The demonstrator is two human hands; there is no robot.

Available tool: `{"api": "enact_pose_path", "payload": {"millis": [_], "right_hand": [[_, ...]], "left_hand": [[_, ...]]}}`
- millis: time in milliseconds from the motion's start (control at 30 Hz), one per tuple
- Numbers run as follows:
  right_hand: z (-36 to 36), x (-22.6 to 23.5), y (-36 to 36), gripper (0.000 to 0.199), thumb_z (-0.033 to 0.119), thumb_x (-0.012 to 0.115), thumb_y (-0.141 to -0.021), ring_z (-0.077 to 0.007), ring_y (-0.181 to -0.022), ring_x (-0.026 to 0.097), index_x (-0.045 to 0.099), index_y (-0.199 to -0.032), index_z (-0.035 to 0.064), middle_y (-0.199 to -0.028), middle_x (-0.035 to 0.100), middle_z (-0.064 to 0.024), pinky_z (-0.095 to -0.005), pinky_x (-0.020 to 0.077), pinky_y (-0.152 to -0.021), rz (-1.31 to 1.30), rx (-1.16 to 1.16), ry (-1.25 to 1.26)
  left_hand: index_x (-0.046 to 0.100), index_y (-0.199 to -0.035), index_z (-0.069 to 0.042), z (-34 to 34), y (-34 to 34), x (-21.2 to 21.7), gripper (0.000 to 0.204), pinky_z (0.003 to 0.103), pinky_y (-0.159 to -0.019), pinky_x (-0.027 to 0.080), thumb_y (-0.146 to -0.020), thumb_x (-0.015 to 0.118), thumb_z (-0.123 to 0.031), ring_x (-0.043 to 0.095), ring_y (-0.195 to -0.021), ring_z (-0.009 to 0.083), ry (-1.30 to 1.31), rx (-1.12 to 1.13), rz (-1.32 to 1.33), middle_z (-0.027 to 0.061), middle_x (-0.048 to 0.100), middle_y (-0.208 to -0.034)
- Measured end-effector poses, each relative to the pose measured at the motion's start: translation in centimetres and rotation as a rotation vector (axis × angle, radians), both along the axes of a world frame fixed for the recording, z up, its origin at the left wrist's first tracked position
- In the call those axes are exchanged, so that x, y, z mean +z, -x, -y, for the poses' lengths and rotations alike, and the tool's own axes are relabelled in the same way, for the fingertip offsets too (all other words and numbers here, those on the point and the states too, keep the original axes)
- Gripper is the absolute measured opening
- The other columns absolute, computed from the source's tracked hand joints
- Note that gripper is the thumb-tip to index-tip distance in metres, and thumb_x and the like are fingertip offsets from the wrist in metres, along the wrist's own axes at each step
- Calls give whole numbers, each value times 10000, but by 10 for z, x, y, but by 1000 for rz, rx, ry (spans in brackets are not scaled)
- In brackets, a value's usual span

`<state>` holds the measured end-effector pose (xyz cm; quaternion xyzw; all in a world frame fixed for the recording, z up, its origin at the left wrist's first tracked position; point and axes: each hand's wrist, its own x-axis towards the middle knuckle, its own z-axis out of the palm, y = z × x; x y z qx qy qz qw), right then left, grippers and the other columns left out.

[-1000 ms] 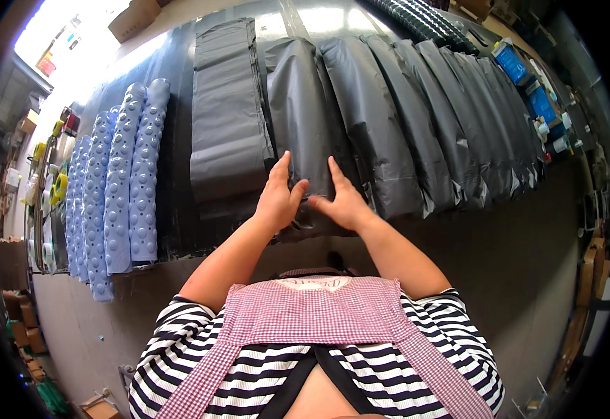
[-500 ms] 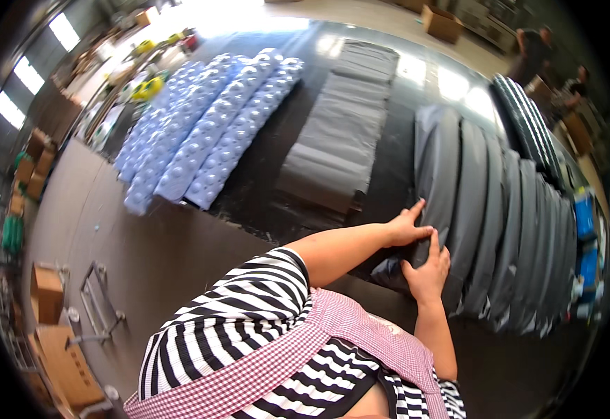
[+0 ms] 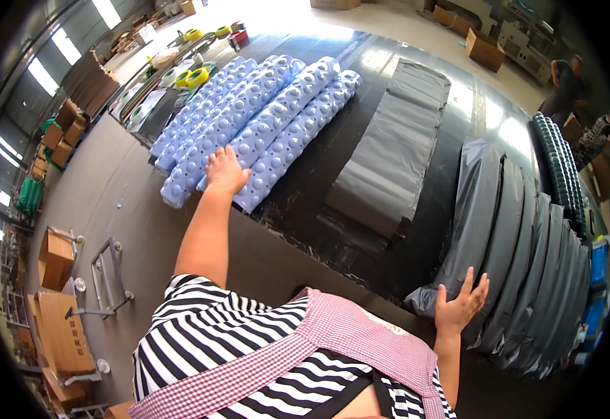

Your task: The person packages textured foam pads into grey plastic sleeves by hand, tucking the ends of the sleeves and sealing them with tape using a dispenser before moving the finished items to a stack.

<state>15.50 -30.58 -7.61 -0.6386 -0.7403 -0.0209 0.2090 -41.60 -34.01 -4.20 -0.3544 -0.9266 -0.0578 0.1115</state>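
Note:
My left hand [image 3: 226, 172] reaches over the near ends of the blue bubble-textured rolls [image 3: 210, 129]. Its fingers are spread and seem to rest on one of them. Near the closest of several grey plastic-wrapped bundles [image 3: 483, 202], my right hand [image 3: 460, 307] is raised with fingers apart and nothing in it. The bundles stand side by side in a row on the right. Between them and the rolls, a flat stack of grey plastic bags [image 3: 395, 146] lies on the dark table [image 3: 305, 174].
Dark ribbed rolls [image 3: 560, 167] lie behind the grey bundles. Yellow tape rolls [image 3: 194, 77] sit at the table's far left. On the floor to the left are a metal trolley [image 3: 109, 279] and cardboard boxes [image 3: 64, 328]. Two people [image 3: 567, 84] are at the far right.
My left hand has left the nearest grey bundle and swung left to the blue rolls. My right hand has lifted off that bundle and opened. The view has shifted left.

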Motion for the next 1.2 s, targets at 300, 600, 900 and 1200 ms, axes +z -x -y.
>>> {"api": "enact_pose_path", "payload": {"millis": [300, 600, 900, 1200], "right_hand": [[-11, -12, 254, 453, 67, 664, -921, -162, -1081, 647, 579, -1366, 69, -1161, 688, -92, -301, 503, -964, -1110, 787, 839], [-45, -13, 484, 753, 87, 639, -956, -214, -1089, 647, 206, -1559, -39, -1286, 590, -159, -332, 518, -953, -1203, 556, 1222], [-35, 2, 495, 721, 169, 606, -989, -219, -1197, 562, 220, -1560, -42, -1390, 524, -151, -365, 457, -1034, -1284, 458, 1291], [-22, -6, 474, 824, 314, 697, -953, -260, -1238, 540, 221, -1548, 0, -1418, 479, -167, -414, 441, -1038, -1814, 391, 1074]], "left_hand": [[422, -1336, -34, 10, 41, -60, 636, 506, -1042, 387, -825, 737, -245, 491, -1284, 355, 51, -200, -104, 165, 514, -1342], [486, -1434, 18, 55, 122, 4, 822, 442, -1075, 440, -770, 845, -307, 528, -1315, 336, -506, -336, 1329, 230, 521, -1431], [404, -1477, 46, 57, 104, 14, 1018, 396, -1123, 398, -678, 895, -349, 482, -1361, 347, -7, -493, 850, 248, 469, -1475], [413, -1474, 48, 62, 90, 21, 742, 334, -1013, 479, -827, 768, -24, 581, -1165, 197, -434, -636, 1750, 142, 577, -1327]]}}
